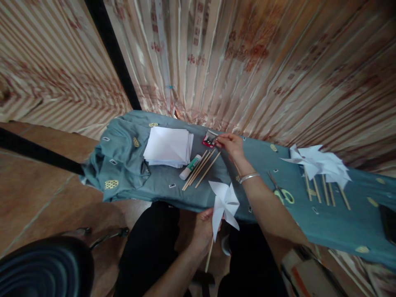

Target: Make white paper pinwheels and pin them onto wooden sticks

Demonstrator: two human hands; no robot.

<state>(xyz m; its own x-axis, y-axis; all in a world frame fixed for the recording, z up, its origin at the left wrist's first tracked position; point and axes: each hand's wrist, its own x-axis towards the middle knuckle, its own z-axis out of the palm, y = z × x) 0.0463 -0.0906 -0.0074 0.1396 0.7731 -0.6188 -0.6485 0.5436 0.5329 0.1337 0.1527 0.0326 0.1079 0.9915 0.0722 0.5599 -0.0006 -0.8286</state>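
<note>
My left hand (202, 231) is closed around a white paper pinwheel (225, 204) and its thin wooden stick (209, 255), near the front edge of the cloth-covered table. The stick slants down below the pinwheel. Beyond it, my right hand (230, 144) reaches to a small red box (208, 139) holding little dark and shiny pieces. Its thumb and fingers are pinched together at the box's right side; what they hold, if anything, is too small to make out. Several loose wooden sticks (199, 170) lie just in front of the box, beside a glue stick (190, 167).
A stack of white paper (168, 146) lies left of the glue stick. To the right are scissors (282, 192) with yellow-green handles and several paper pinwheels (321, 163) on sticks. A dark object (388, 222) sits at the right edge. A black stool (46, 268) stands lower left.
</note>
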